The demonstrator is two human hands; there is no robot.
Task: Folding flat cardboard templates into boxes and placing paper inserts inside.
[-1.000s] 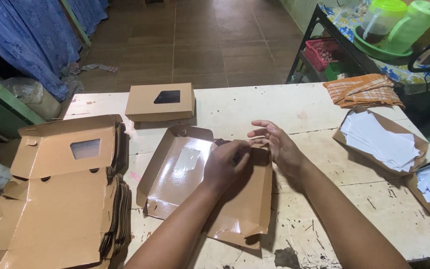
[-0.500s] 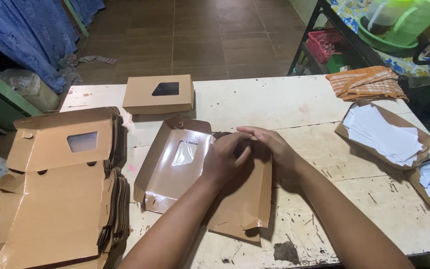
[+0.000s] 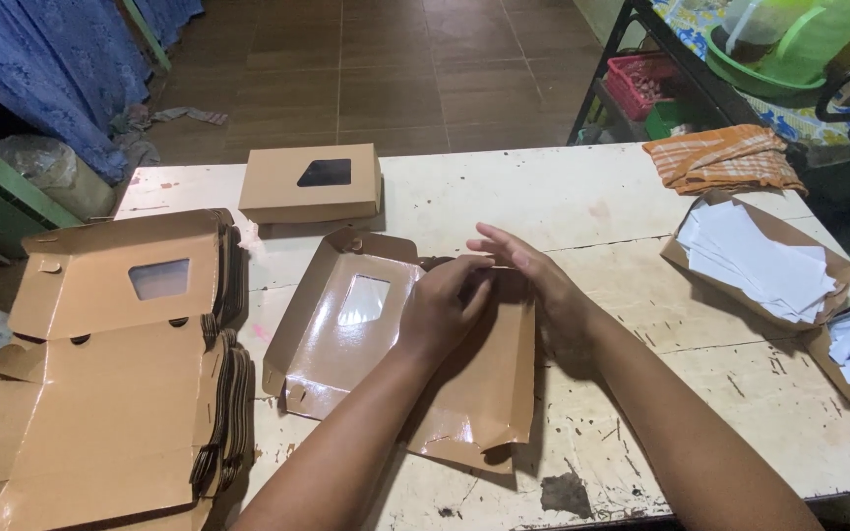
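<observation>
Carton [image 3: 386, 344] lies flat, lid end pointing left.
</observation>
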